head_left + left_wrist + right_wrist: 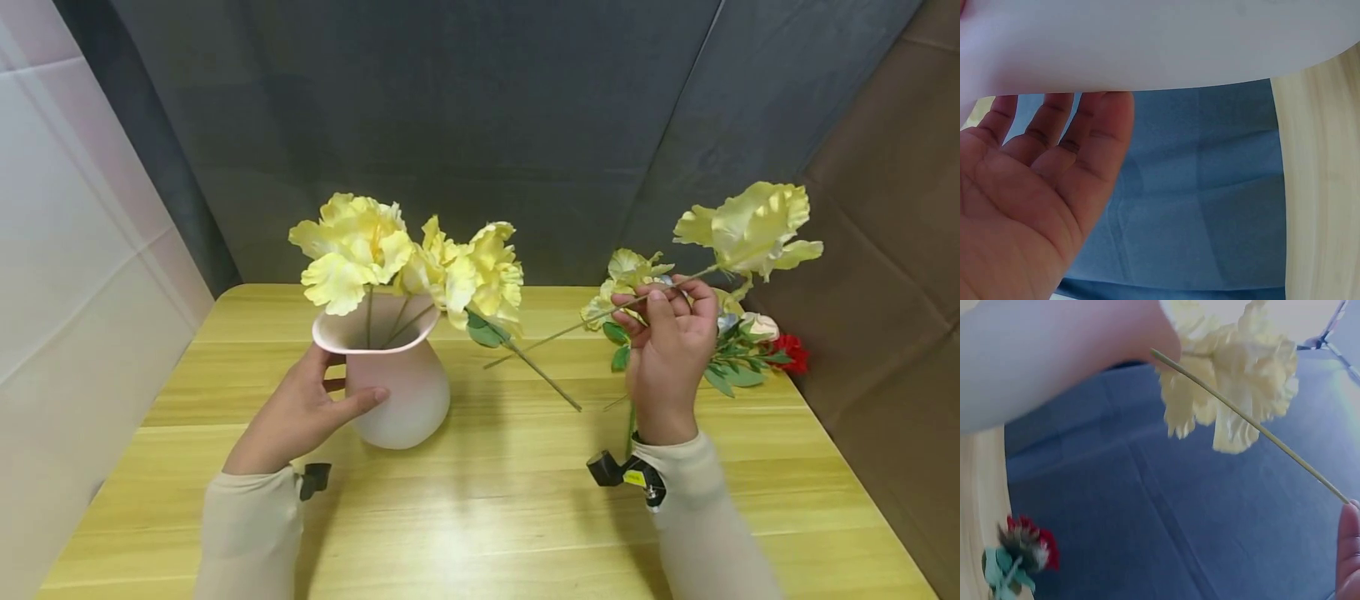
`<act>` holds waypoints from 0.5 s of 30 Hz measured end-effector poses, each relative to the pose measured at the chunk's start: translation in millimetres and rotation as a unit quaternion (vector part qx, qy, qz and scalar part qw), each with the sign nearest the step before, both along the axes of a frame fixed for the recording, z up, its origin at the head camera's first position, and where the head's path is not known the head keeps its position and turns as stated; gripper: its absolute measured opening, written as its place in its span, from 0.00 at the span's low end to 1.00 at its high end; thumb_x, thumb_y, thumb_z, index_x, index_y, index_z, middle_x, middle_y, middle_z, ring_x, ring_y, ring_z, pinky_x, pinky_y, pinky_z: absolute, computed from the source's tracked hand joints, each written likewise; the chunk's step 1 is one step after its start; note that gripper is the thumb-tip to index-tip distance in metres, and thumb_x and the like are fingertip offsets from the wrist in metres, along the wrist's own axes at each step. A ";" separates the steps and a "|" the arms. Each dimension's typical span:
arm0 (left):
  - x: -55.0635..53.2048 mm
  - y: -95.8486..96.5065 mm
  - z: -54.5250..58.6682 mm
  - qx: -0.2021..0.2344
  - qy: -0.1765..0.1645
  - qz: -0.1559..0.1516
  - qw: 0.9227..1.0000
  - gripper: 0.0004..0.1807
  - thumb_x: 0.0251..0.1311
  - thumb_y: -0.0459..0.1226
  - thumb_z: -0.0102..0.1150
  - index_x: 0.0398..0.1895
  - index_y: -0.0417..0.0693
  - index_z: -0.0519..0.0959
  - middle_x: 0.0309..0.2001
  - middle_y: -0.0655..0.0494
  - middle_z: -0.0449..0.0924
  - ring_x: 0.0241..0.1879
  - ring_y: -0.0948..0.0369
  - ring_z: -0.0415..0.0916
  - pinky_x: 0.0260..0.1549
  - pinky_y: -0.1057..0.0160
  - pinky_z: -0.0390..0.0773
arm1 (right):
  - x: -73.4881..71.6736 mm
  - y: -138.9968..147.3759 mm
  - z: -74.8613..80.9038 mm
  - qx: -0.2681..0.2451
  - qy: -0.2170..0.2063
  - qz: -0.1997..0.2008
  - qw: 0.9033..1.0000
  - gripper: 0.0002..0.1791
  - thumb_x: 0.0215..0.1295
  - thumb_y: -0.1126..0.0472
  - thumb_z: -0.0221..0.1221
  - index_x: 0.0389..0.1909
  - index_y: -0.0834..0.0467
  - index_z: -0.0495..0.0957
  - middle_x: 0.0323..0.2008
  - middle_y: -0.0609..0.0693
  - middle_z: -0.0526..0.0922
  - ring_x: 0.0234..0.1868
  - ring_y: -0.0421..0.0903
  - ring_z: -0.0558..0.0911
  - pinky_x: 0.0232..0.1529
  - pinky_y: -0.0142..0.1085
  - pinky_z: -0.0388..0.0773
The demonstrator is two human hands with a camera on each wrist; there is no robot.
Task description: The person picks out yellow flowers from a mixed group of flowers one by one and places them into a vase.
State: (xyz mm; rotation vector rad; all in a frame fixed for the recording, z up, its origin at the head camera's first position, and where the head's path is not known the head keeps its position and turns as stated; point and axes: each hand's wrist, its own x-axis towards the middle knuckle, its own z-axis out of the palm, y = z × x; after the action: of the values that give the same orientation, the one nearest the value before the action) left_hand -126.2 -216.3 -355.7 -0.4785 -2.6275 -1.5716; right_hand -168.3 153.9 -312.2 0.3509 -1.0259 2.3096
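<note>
A pale pink-white vase [401,392] with a flared rim stands on the table, yellow artificial flowers [352,250] rising from its mouth. My left hand [307,408] holds the vase at its neck, thumb on the front and fingers behind it. In the left wrist view, those fingers [1097,137] reach behind the vase's pale wall. My right hand [671,358] pinches the thin stem of a single yellow flower [757,229], bloom up to the right. The stem slants down left; in the right wrist view, its bare end [1166,359] overlaps the vase [1072,356].
A green-leafed stem [536,371] slants right of the vase, its upper end meeting the yellow blooms. Behind my right hand lie more yellow flowers [630,271], a pale rose [759,325] and a red flower [791,354]. Dark cloth [450,125] hangs beyond the wooden table [465,533].
</note>
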 end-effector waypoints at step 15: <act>-0.6 -0.6 -1.7 -0.009 -0.001 0.003 1.000 0.45 0.59 0.45 0.71 0.75 0.63 0.55 0.69 0.57 0.63 0.67 0.54 0.61 0.57 0.40 0.74 | 7.2 -40.2 13.2 -0.086 0.085 -0.014 0.993 0.13 0.69 0.74 0.55 0.48 0.67 0.61 0.36 0.63 0.73 0.31 0.57 0.84 0.32 0.38 0.86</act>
State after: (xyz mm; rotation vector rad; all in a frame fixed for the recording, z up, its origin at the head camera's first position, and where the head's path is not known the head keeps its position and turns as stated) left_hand -126.7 -217.0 -357.4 -0.4703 -2.6428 -1.5494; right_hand -161.2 113.7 -299.1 0.4508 -0.7385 2.2800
